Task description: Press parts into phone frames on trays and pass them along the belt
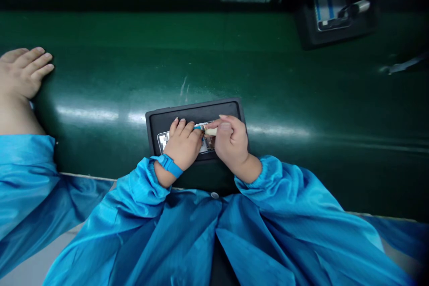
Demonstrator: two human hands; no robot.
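An opened phone [162,139] lies in a shallow black tray [197,112] in front of me, its inner parts showing. My left hand [183,146] rests over the phone's left half, fingers stretched out and pressing on it. A blue wrist strap [171,166] goes round my left wrist. My right hand [233,142] is closed on a pale, pen-like tool [210,131], whose tip points left at the phone's middle, close to my left fingertips. The tool's exact kind cannot be made out. My hands cover much of the phone.
A green work surface [110,85] spreads under the tray. At the upper right, a second black tray [310,38] holds another opened phone [323,2]. A co-worker's hand [25,73] lies at the left, above a blue sleeve [25,165]. A thin strip [405,65] lies at the right.
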